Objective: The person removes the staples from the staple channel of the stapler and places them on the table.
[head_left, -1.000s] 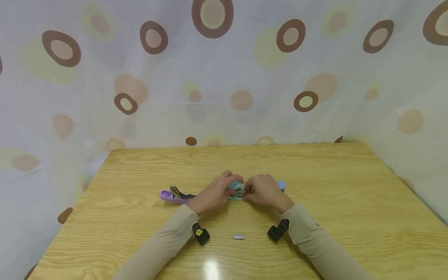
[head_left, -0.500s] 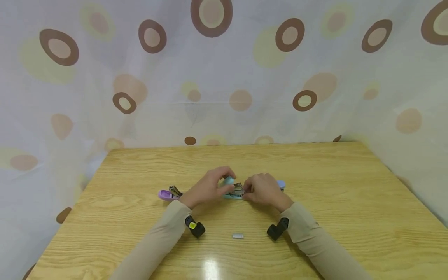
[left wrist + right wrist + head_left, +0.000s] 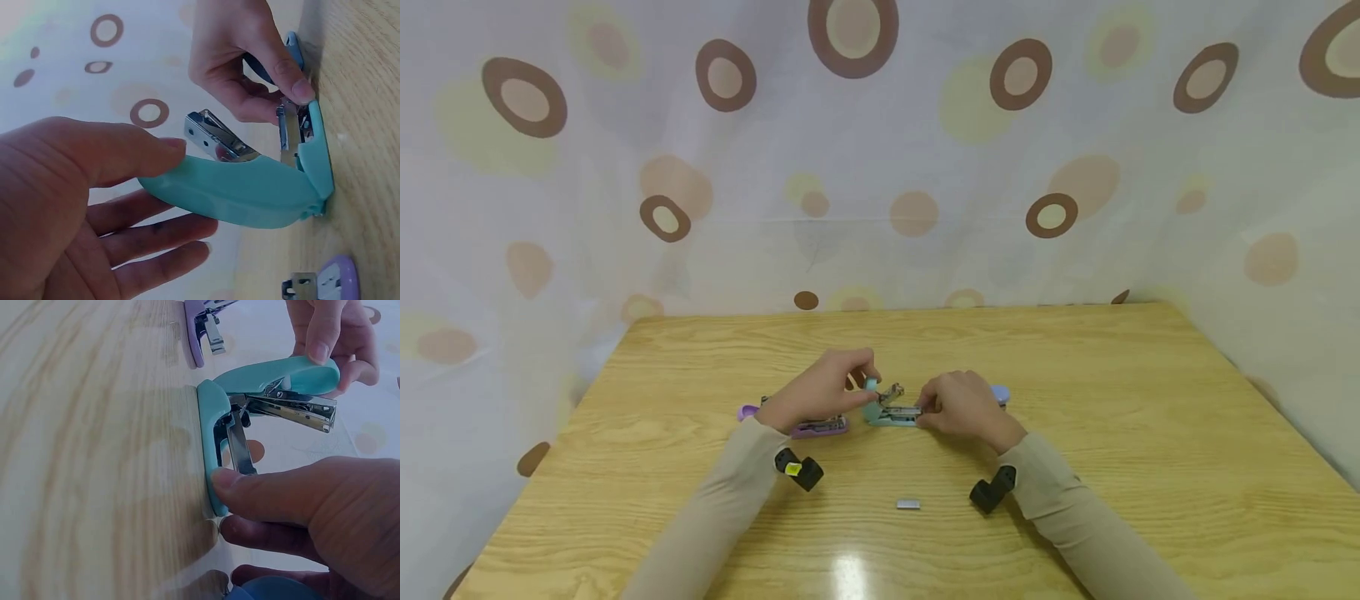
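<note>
A teal stapler (image 3: 895, 421) stands on the table, spread wide, with its metal magazine parts exposed. My left hand (image 3: 827, 387) pinches the free end of its raised top cover (image 3: 244, 190) between thumb and fingers. At the other end, my right hand (image 3: 966, 408) grips the tip of the base (image 3: 209, 437), thumb on one side. The metal arm (image 3: 300, 409) sticks up from the hinge, apart from the metal rail (image 3: 239, 447) above the base. No staples can be made out in the rail.
Left of the teal stapler lies an opened purple stapler (image 3: 820, 427), partly behind my left hand. A blue stapler (image 3: 1002, 394) sits just beyond my right hand, mostly hidden. Nearer me on the wooden table (image 3: 1112, 500) lies a small silvery strip (image 3: 908, 504), resembling staples.
My left hand has moved left, swinging the teal stapler's cover up and back, so the stapler is spread wider. My right hand has stayed at the base.
</note>
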Available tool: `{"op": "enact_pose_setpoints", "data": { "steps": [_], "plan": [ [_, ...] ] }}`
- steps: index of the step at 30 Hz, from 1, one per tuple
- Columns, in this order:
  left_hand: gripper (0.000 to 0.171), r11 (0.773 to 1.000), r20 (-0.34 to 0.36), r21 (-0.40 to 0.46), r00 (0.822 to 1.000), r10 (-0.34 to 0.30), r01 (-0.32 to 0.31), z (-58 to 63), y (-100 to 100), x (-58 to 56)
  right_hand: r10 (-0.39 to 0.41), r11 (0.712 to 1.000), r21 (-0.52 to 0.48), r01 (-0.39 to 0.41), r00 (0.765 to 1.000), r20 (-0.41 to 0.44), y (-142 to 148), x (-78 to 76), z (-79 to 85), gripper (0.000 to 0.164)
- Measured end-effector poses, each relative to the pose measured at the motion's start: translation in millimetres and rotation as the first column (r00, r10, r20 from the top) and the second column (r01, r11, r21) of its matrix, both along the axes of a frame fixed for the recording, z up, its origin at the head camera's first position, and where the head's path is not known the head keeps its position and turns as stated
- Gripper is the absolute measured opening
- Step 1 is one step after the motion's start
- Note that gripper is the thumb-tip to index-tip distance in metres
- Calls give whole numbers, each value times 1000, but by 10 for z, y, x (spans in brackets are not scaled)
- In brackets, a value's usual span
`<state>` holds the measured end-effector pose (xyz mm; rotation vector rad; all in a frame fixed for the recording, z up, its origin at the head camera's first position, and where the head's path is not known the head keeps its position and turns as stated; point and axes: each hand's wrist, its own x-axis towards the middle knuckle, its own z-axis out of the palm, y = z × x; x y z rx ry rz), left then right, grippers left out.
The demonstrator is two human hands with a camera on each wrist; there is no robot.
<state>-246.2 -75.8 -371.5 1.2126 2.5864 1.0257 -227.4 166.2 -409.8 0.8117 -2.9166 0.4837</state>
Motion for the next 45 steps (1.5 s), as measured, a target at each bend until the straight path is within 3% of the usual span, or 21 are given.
{"op": "enact_pose_setpoints", "data": {
  "steps": [3,11,16,24,33,45],
  "plan": [
    [16,1000,-2,-19,1000,0,0,29,-21,4,7,1000,-2,-7,1000,-7,-2,1,-7,12],
    [20,996,19,-49,997,74,-73,83,-97,3,10,1000,-1,-10,1000,-16,1,10,-11,13],
    [20,984,56,-106,987,152,-145,119,-170,-1,11,1000,2,-11,1000,-17,3,11,-12,13],
    [29,960,79,-216,977,197,-176,129,-267,-34,27,1000,2,-27,999,-24,15,-1,-26,12],
    [26,966,73,-222,985,154,-135,125,-300,-52,49,999,-5,-49,999,-21,33,-13,-30,9],
    [21,964,56,-249,992,112,-95,113,-298,-55,83,997,4,-83,994,-76,53,-6,-36,11]
  ]
}}
